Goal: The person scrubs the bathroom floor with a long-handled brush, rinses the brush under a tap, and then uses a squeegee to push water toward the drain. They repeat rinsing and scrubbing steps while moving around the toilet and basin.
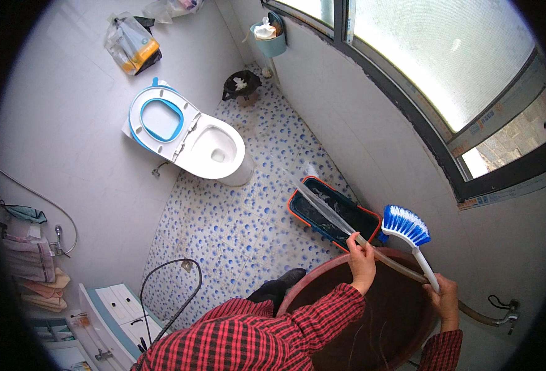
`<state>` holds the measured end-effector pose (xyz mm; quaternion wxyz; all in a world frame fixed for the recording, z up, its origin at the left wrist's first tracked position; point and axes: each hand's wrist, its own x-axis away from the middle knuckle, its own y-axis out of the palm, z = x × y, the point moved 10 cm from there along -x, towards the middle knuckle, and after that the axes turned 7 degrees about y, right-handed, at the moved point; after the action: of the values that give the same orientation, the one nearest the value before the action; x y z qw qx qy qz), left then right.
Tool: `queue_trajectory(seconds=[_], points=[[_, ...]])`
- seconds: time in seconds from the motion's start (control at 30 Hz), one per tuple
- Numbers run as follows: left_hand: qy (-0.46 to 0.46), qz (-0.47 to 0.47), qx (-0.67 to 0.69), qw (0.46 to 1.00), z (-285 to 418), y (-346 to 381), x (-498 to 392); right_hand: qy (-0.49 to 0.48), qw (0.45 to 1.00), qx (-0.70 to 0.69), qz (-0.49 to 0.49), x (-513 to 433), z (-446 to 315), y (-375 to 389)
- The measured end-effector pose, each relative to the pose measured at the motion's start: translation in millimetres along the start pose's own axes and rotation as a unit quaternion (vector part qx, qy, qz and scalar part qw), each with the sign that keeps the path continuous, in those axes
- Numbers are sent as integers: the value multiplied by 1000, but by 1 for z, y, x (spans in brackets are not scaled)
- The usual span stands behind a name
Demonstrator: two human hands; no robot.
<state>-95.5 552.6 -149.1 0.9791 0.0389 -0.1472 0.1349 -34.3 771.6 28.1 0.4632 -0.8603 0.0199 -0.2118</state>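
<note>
My left hand (362, 264) grips the end of a beige hose (396, 266), with the thumb close to its mouth. Water (321, 204) sprays from it over a dark rectangular bucket with an orange rim (293, 211), which stands on the tiled floor. In my right hand (444, 297) is the white handle of a brush (422, 264), its blue and white bristles upward. The hose passes by my right hand to a wall tap (512, 316); whether those fingers touch it too is unclear. Below both hands stands a large reddish-brown tub (319, 274).
A white toilet (233, 160) with raised blue-trimmed seat stands against the wall. A black-lined bin (241, 88) sits in the corner, below a hanging teal basket (271, 46). A dark-framed window (412, 116) is at right. A cabinet (119, 310) and black hose (198, 287) lie left.
</note>
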Motion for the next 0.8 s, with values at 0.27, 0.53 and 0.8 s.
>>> queue_trajectory(seconds=[0.27, 0.53, 0.8], points=[[32, -1, 20, 999, 5, 2, -2, -10, 1000, -3, 4, -3, -1, 0], [63, -3, 40, 997, 17, 3, -7, -6, 1000, -13, 7, -1, 1, 0], [108, -1, 29, 994, 39, 3, -8, -37, 999, 2, 20, -2, -1, 0]])
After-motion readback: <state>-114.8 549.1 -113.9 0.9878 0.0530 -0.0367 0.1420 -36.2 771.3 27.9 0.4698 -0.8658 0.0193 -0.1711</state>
